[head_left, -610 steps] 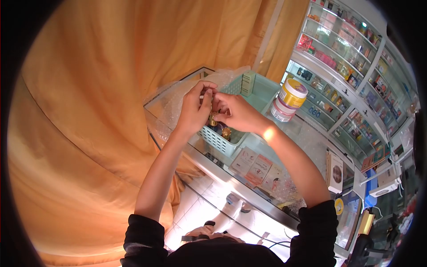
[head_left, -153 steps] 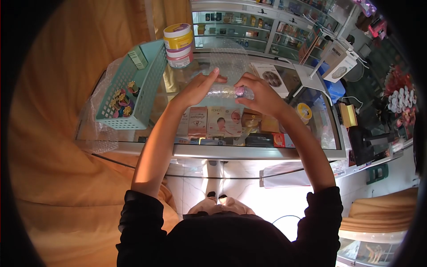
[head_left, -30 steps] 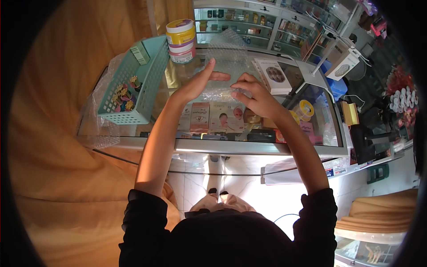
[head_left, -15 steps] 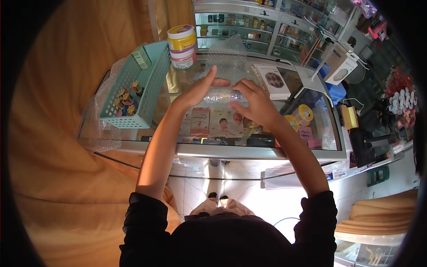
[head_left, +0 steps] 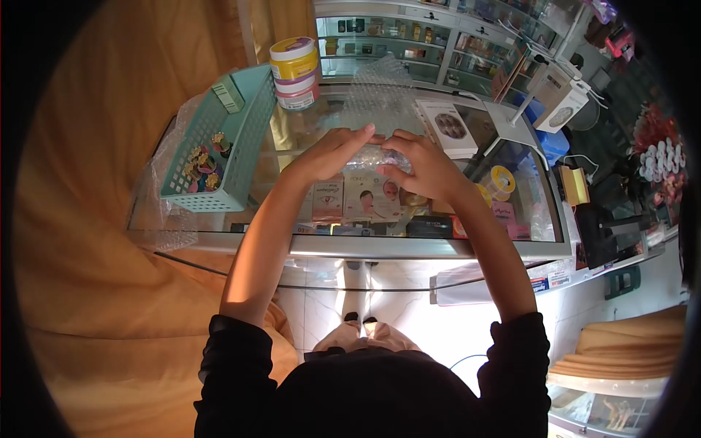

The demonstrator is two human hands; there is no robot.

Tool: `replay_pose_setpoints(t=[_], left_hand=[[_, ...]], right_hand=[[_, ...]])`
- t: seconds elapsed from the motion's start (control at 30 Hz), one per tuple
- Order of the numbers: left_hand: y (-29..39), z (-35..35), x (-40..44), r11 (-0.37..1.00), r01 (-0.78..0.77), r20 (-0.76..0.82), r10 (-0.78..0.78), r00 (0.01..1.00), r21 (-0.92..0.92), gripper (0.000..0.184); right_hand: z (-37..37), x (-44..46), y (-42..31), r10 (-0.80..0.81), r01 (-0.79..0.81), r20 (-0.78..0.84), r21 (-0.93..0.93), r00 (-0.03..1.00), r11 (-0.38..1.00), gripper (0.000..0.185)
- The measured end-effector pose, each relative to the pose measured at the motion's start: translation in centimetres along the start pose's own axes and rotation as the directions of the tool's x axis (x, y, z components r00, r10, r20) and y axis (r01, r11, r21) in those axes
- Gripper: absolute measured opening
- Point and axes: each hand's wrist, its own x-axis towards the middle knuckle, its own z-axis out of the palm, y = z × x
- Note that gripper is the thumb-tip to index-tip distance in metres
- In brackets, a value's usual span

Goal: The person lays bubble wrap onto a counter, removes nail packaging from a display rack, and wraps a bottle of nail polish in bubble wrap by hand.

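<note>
A rolled bundle of clear bubble wrap (head_left: 374, 156) lies on the glass counter between my two hands; what is inside it I cannot make out. My left hand (head_left: 334, 153) curls over the bundle's left end, thumb pointing forward and fingers partly hidden. At the right end, my right hand (head_left: 418, 162) grips the bundle between bent fingers and thumb. Beyond the hands, a flat sheet of bubble wrap (head_left: 381, 82) stretches away toward the back of the counter.
On the left stands a teal basket (head_left: 244, 164) holding small gold-topped items and a box. Stacked jars (head_left: 294, 73) sit behind it. A white box (head_left: 447, 128) and a metal stand (head_left: 511, 125) are right. Tape rolls (head_left: 502, 181) and boxed goods show near the glass counter (head_left: 431, 248).
My left hand has turned inward and closed over the bubble wrap, its thumb coming down toward the right hand. The right hand keeps its grip, and the view has shifted slightly.
</note>
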Motion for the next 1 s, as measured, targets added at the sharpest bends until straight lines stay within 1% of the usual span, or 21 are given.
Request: replay_pose_setpoints(t=[0.1, 0.17, 0.2, 0.27, 0.3, 0.33, 0.37, 0.4, 0.47, 0.57, 0.6, 0.63, 0.67, 0.7, 0.73, 0.77, 0.8, 0.87, 0.9, 0.97, 1.0], left_hand=[[-0.5, 0.1, 0.2, 1.0, 0.016, 0.013, -0.016, 1.0, -0.006, 0.08], [-0.8, 0.4, 0.4, 0.994, 0.027, -0.002, -0.028, 1.0, -0.104, 0.08], [-0.6, 0.3, 0.3, 0.994, 0.025, -0.003, -0.026, 1.0, -0.104, 0.08], [-0.1, 0.1, -0.1, 0.985, -0.138, -0.052, 0.133, 0.99, -0.105, 0.08], [0.0, 0.2, -0.2, 0.985, -0.138, -0.052, 0.133, 0.99, -0.104, 0.08], [0.2, 0.4, -0.1, 0.972, -0.165, -0.045, 0.16, 0.986, -0.168, 0.079], [0.3, 0.6, -0.1, 0.954, -0.191, -0.037, 0.188, 0.982, -0.233, 0.079], [-0.1, 0.7, 0.2, 0.953, -0.19, -0.033, 0.187, 0.982, -0.235, 0.079], [-1.0, 0.7, 0.9, 0.997, -0.065, 0.047, 0.063, 0.997, 0.04, 0.081], [0.3, 0.7, 0.2, 0.998, -0.06, 0.017, 0.06, 0.998, 0.01, 0.082], [0.2, 0.7, 0.2, 0.998, -0.059, 0.019, 0.059, 0.998, 0.008, 0.082], [0.1, 0.6, 0.3, 0.998, 0.026, 0.065, -0.022, 0.998, -0.052, 0.082], [0.0, 0.4, 0.3, 0.988, 0.111, 0.112, -0.1, 0.989, -0.105, 0.081], [0.2, 0.5, 0.2, 0.988, 0.11, 0.109, -0.099, 0.989, -0.104, 0.081], [0.5, 0.6, -0.1, 0.994, 0.055, 0.055, -0.05, 0.997, -0.092, 0.083], [0.7, 0.7, -0.2, 0.997, -0.001, 0.003, 0.002, 1.0, -0.077, 0.086], [0.7, 0.6, -0.2, 0.997, -0.003, 0.001, 0.003, 1.0, -0.076, 0.086], [0.6, 0.4, 0.0, 0.987, -0.129, -0.034, 0.126, 0.991, -0.098, 0.09], [0.6, 0.4, 0.2, 0.987, -0.127, -0.035, 0.124, 0.992, -0.096, 0.09], [0.5, 0.5, 0.7, 0.917, -0.239, -0.047, 0.236, 0.971, -0.319, 0.093], [0.5, 0.6, 0.8, 0.918, -0.239, -0.046, 0.237, 0.971, -0.318, 0.093]], right_hand=[[-0.2, -0.1, 0.1, 0.006, -0.006, 0.004, 0.008, 1.0, 1.0, 0.033], [-0.3, 0.0, 0.1, 0.0, 0.0, -0.005, 0.014, 1.0, 1.0, 0.034], [-0.4, 0.0, 0.2, 0.048, -0.05, 0.029, 0.073, 0.998, 0.996, 0.034], [-0.3, -0.1, 0.6, 0.093, -0.101, 0.065, 0.13, 0.994, 0.986, 0.034], [-0.3, -0.2, 0.8, 0.052, -0.059, 0.049, 0.151, 0.997, 0.987, 0.034], [-0.2, -0.2, 0.9, 0.014, -0.019, 0.031, 0.171, 0.999, 0.985, 0.034], [-0.3, -0.3, 1.0, 0.017, -0.022, 0.03, 0.17, 0.999, 0.985, 0.034], [-0.4, -0.3, 1.2, 0.008, -0.013, 0.031, 0.184, 0.999, 0.983, 0.033], [-0.4, -0.2, 1.5, -0.002, -0.005, 0.033, 0.199, 0.999, 0.98, 0.032], [-0.3, -0.4, 1.6, -0.018, 0.014, 0.03, 0.141, 0.999, 0.99, 0.028], [-0.3, -0.4, 1.2, 0.05, -0.056, 0.028, 0.279, 0.998, 0.959, 0.025], [-0.3, -0.4, 1.0, 0.114, -0.119, 0.036, 0.41, 0.993, 0.904, 0.022], [-0.4, -0.4, 1.1, 0.112, -0.117, 0.036, 0.41, 0.993, 0.905, 0.022], [-0.4, -0.3, 1.3, 0.056, -0.06, 0.019, 0.396, 0.998, 0.916, 0.022], [-0.5, -0.3, 1.5, 0.001, -0.003, 0.004, 0.381, 1.0, 0.924, 0.022], [-0.5, -0.3, 1.6, 0.0, -0.001, 0.003, 0.38, 1.0, 0.925, 0.022], [-0.4, -0.3, 1.7, 0.006, -0.012, 0.016, 0.382, 1.0, 0.924, 0.021], [-0.6, -0.2, 1.7, 0.01, -0.02, 0.028, 0.387, 1.0, 0.922, 0.02], [-0.8, -0.3, 1.5, 0.025, -0.042, 0.047, 0.393, 0.999, 0.919, 0.02], [-0.8, -0.2, 1.4, 0.038, -0.061, 0.066, 0.4, 0.997, 0.914, 0.019], [-0.7, -0.1, 1.5, 0.044, -0.061, 0.051, 0.399, 0.998, 0.915, 0.019]])
